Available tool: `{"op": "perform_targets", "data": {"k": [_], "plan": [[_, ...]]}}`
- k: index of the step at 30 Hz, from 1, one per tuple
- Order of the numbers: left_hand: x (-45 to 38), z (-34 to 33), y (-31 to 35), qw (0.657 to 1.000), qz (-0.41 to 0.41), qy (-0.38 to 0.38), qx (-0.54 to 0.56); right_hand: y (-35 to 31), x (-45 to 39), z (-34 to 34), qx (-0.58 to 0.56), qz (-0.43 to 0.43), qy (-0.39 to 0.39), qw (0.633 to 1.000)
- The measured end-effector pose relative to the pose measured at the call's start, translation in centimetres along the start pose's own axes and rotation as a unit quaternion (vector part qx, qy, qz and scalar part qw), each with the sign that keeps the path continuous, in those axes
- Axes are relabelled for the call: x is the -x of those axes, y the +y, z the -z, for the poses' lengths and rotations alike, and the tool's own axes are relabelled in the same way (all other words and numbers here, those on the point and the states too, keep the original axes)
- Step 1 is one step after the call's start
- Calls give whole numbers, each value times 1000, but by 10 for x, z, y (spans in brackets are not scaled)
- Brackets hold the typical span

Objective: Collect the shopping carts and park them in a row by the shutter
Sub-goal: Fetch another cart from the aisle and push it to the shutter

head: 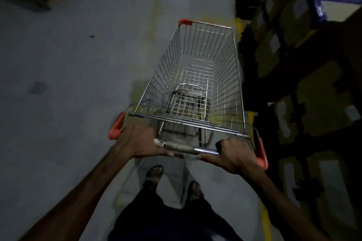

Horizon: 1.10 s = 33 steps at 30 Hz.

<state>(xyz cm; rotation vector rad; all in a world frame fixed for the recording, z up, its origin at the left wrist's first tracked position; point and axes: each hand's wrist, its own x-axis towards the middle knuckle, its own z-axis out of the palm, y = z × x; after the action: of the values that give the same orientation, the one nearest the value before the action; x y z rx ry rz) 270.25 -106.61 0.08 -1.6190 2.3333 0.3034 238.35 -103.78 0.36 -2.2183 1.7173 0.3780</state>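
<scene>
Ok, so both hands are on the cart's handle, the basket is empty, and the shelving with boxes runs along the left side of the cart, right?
One thing is off: the shelving with boxes runs along the cart's right side, not its left, as the head view shows. The rest holds: the left hand and right hand both grip the handle, and the cart has an empty basket.

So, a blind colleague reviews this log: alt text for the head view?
Both hands, left and right, grip the handle of an empty silver wire shopping cart on grey floor, dark box-filled shelving at right.
</scene>
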Motion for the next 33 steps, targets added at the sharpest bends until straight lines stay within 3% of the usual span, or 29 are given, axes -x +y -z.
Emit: {"op": "perform_targets", "data": {"k": [7, 12, 24, 30, 33], "plan": [[81, -30, 25, 980, 178, -16, 93, -12, -28, 15, 69, 157, -3, 985], [146, -43, 26, 939, 302, -45, 157, -65, -49, 22, 95, 256, 8, 962], [342, -118, -12, 808, 524, -24, 270, -301, -43, -5, 185, 452, -16, 872], [450, -157, -53, 749, 597, -7, 287, -446, -15, -33, 215, 509, -28, 833], [495, -167, -76, 725, 618, 2, 306, -511, 1, -40, 218, 504, -59, 834]]}}
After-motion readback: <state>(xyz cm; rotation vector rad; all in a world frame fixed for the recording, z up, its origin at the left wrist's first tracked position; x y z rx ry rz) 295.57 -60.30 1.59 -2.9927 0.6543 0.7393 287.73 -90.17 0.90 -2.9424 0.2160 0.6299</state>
